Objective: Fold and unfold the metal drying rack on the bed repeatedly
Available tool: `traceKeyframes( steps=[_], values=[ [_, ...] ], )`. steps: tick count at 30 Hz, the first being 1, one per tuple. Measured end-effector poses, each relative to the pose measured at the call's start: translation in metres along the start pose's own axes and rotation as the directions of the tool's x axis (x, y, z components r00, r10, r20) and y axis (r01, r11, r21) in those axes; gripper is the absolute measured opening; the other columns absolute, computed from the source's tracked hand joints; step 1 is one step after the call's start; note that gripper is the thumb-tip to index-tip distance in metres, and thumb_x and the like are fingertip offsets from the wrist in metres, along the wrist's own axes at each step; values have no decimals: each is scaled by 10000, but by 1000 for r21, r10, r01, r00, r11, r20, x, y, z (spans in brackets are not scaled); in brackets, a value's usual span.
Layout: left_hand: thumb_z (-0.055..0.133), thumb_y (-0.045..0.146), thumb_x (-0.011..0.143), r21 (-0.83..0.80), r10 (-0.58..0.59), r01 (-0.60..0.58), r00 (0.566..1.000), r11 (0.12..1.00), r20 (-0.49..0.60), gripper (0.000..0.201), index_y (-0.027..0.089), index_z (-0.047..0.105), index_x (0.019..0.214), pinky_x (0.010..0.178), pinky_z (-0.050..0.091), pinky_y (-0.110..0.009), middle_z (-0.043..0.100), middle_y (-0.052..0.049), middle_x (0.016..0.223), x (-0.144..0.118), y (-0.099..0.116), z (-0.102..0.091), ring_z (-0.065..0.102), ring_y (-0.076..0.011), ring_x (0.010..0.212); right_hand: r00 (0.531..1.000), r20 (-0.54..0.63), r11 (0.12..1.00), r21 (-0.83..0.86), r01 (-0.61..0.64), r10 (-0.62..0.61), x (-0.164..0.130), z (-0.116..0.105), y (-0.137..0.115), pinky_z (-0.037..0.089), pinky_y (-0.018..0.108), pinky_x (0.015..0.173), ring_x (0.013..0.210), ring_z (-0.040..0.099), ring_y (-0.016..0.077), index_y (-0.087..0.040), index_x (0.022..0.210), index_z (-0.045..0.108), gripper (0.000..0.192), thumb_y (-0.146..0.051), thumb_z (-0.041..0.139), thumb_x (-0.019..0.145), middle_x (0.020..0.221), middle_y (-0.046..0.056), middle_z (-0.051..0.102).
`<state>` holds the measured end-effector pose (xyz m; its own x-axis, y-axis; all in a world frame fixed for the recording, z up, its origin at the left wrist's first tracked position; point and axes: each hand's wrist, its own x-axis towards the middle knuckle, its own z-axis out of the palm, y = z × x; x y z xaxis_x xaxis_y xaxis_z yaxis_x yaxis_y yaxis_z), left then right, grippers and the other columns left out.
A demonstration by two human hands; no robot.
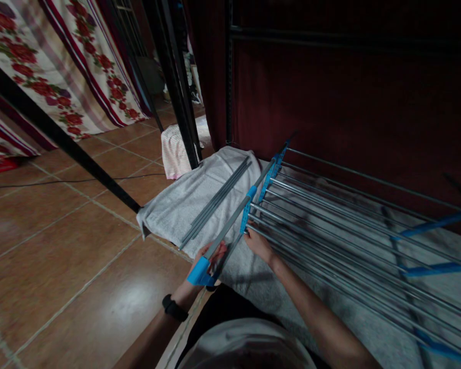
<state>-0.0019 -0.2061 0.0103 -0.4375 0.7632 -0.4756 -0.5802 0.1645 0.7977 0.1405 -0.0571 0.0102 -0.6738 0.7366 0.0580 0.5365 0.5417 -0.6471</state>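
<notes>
A metal drying rack (pixel 330 205) with grey rods and blue plastic joints lies flat on a grey towel (pixel 184 205). My left hand (pixel 209 259) grips the near end of a grey tube with a blue corner piece (pixel 200 271) on it. My right hand (pixel 258 243) holds the end of a thin rod beside a blue slotted bracket (pixel 246 215). A black band sits on my left wrist (pixel 174 308). Three loose grey rods (pixel 215 202) lie on the towel to the left of the rack.
Brown floor tiles (pixel 61 246) spread to the left. A black metal frame leg (pixel 61 138) slants across them. A pink-striped cloth (pixel 174 148) sits behind the towel. Floral fabric (pixel 61 66) hangs at upper left, a dark red curtain (pixel 349 92) behind the rack.
</notes>
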Motion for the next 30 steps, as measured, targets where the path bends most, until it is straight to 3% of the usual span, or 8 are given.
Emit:
traceKeyframes(
  steps=[5, 8, 10, 13, 16, 22, 30],
  values=[
    [800, 491, 668, 45, 147, -145, 987, 988, -67, 461, 138, 708, 950, 830, 520, -316, 731, -84, 885, -28, 4, -11, 672, -224, 881, 995, -5, 990, -91, -103, 103, -4, 3, -2, 362, 310, 1021, 1141, 535, 220, -198, 1074, 615, 245, -190, 444, 898, 1158, 88, 644],
    [684, 581, 754, 109, 161, -158, 987, 981, -17, 479, 144, 714, 948, 810, 503, -323, 718, -89, 881, -47, -9, -8, 652, -244, 914, 989, 56, 989, -68, -130, 134, -3, 3, 0, 400, 288, 952, 1036, 587, 207, -210, 1087, 627, 240, -234, 459, 917, 1080, 60, 677],
    [617, 603, 792, 162, 182, -187, 982, 969, 48, 471, 148, 713, 869, 733, 484, -306, 690, -80, 779, -54, -18, -5, 636, -225, 824, 987, 88, 991, -29, -134, 136, -1, 2, 3, 409, 280, 937, 989, 606, 195, -211, 1086, 642, 245, -260, 463, 927, 1053, 46, 692],
    [532, 604, 836, 204, 212, -231, 971, 951, 113, 491, 154, 674, 700, 598, 408, -282, 531, -28, 520, -54, -28, -3, 511, -156, 557, 984, 101, 989, -9, -147, 147, 1, 5, 9, 418, 286, 943, 1009, 614, 200, -195, 1098, 659, 262, -292, 480, 934, 1090, 60, 694],
    [531, 599, 836, 219, 221, -245, 967, 945, 125, 507, 166, 600, 581, 549, 345, -269, 402, 4, 437, -49, -31, -3, 397, -121, 475, 981, 103, 987, -9, -161, 161, 1, 8, 12, 421, 303, 954, 1052, 613, 211, -190, 1140, 656, 285, -301, 489, 938, 1130, 72, 689],
    [506, 645, 833, 265, 189, -218, 973, 939, 130, 549, 180, 545, 543, 529, 317, -270, 409, -3, 453, -48, -28, -3, 380, -116, 471, 978, 107, 984, -3, -178, 178, -1, 10, 10, 426, 317, 940, 1050, 617, 226, -201, 1123, 665, 268, -295, 494, 940, 1120, 75, 694],
    [481, 717, 805, 227, 240, -249, 969, 942, 67, 594, 190, 516, 533, 478, 273, -269, 384, 2, 414, -50, -26, 8, 352, -107, 414, 976, 106, 982, -20, -189, 190, -1, 8, 9, 422, 295, 925, 1033, 623, 213, -214, 1131, 653, 260, -298, 492, 945, 1097, 56, 695]
  ],
)
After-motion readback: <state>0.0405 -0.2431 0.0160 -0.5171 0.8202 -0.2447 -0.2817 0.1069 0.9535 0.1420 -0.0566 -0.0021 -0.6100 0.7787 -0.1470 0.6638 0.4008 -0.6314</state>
